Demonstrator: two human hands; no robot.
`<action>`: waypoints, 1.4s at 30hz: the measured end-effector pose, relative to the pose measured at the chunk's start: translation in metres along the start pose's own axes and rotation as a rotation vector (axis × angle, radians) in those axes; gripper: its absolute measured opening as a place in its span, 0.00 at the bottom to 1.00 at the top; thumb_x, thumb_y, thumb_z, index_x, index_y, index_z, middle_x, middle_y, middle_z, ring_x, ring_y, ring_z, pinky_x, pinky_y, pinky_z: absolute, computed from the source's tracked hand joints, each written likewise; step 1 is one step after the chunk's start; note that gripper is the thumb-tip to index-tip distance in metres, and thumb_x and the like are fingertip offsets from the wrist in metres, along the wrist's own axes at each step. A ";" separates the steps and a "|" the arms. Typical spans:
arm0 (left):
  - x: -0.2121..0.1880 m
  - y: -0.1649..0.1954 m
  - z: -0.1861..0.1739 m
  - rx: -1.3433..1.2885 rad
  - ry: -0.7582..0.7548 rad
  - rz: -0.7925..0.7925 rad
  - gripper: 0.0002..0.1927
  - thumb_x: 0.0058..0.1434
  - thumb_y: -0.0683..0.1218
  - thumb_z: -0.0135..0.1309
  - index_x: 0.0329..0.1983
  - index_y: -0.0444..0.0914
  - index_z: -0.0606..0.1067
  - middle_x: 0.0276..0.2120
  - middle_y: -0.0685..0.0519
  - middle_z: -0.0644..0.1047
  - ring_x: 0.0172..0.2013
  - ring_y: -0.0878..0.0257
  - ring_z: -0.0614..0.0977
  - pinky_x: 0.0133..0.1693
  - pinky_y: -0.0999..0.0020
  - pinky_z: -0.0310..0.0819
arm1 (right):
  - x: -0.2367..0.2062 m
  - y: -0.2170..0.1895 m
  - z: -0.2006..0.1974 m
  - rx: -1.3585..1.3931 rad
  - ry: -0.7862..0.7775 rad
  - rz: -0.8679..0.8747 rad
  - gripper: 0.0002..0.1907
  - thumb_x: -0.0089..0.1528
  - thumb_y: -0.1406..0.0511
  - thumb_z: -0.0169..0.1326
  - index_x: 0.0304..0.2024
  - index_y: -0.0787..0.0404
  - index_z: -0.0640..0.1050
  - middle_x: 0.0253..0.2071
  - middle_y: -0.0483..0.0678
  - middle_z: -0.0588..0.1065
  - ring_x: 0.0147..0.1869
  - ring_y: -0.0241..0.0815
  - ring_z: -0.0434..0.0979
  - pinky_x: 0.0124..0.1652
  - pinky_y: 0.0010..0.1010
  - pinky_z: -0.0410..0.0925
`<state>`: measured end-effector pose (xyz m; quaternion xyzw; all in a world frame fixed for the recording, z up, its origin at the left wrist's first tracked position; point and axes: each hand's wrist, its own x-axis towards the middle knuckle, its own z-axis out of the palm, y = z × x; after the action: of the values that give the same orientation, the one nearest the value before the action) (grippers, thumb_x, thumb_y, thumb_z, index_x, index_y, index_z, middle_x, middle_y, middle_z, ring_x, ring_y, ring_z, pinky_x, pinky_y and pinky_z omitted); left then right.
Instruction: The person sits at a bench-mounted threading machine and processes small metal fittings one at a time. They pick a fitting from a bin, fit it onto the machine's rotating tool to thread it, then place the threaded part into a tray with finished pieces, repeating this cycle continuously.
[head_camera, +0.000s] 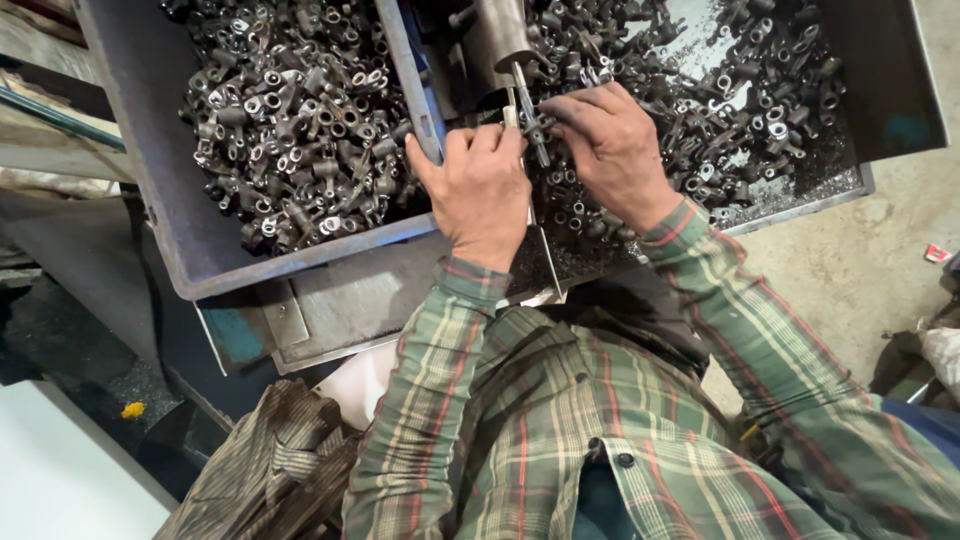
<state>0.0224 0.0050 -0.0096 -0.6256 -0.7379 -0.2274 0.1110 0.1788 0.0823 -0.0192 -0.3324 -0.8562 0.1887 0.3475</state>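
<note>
Now both hands tight at the bin edge (412, 90): left hand (484, 190) curled, grip unclear; right hand (610, 145) pinching a small fitting (536, 124).

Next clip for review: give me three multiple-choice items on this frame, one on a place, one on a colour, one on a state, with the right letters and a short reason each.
1. Where do the hands work?
A. over the grey bin
B. at the spindle between bin and tray
C. on the floor

2. What colour is the shirt?
A. green plaid with red lines
B. plain white
C. solid blue

3. What does the right hand do?
A. lies flat and open
B. hangs at the side
C. pinches a small metal part

Answers:
1 B: the left hand and right hand meet at the spindle, between the grey bin and the tray.
2 A: the shirt shows it.
3 C: its fingers close on a small metal part.
</note>
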 end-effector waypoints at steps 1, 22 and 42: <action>0.001 -0.001 0.001 0.009 0.005 0.016 0.06 0.60 0.44 0.57 0.39 0.46 0.81 0.36 0.60 0.78 0.44 0.58 0.77 0.64 0.30 0.57 | 0.000 0.000 0.001 0.029 0.011 0.019 0.14 0.65 0.74 0.59 0.53 0.63 0.81 0.48 0.50 0.79 0.51 0.50 0.77 0.50 0.37 0.72; -0.008 -0.027 -0.037 -0.410 -0.202 0.189 0.02 0.54 0.45 0.64 0.31 0.45 0.82 0.31 0.61 0.80 0.41 0.60 0.80 0.65 0.27 0.45 | -0.036 -0.010 -0.032 0.340 -0.204 0.197 0.16 0.62 0.66 0.63 0.53 0.59 0.81 0.44 0.50 0.79 0.46 0.45 0.81 0.46 0.32 0.73; -0.003 -0.024 -0.034 -0.299 -0.140 0.097 0.22 0.49 0.60 0.68 0.42 0.44 0.82 0.40 0.56 0.81 0.46 0.57 0.79 0.64 0.35 0.53 | -0.018 0.005 -0.011 0.696 -0.084 0.424 0.15 0.61 0.65 0.65 0.50 0.61 0.83 0.43 0.44 0.82 0.48 0.34 0.81 0.48 0.29 0.74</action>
<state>-0.0048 -0.0165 0.0142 -0.6844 -0.6707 -0.2850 -0.0240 0.1990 0.0739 -0.0226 -0.3560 -0.6671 0.5481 0.3576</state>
